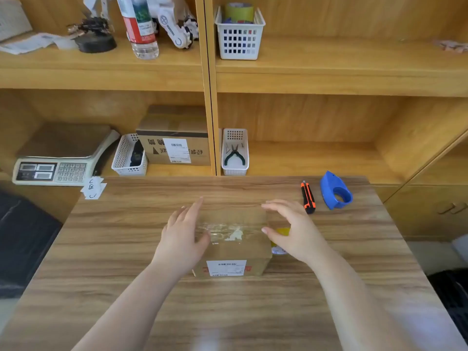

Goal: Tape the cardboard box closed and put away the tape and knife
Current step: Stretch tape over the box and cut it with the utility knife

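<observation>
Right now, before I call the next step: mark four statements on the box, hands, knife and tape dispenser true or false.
1. Both hands flank the cardboard box. True: left hand, right hand.
2. The utility knife is in the right hand. False: it lies on the table.
3. The blue tape dispenser sits right of the knife. True.
4. The pliers lie on the table. False: they are in a white shelf basket.

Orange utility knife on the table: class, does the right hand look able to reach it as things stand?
Probably yes. The right hand is open beside the cardboard box, and the orange utility knife lies just beyond its fingers on bare table, nothing between. The blue tape dispenser sits farther right.
</observation>
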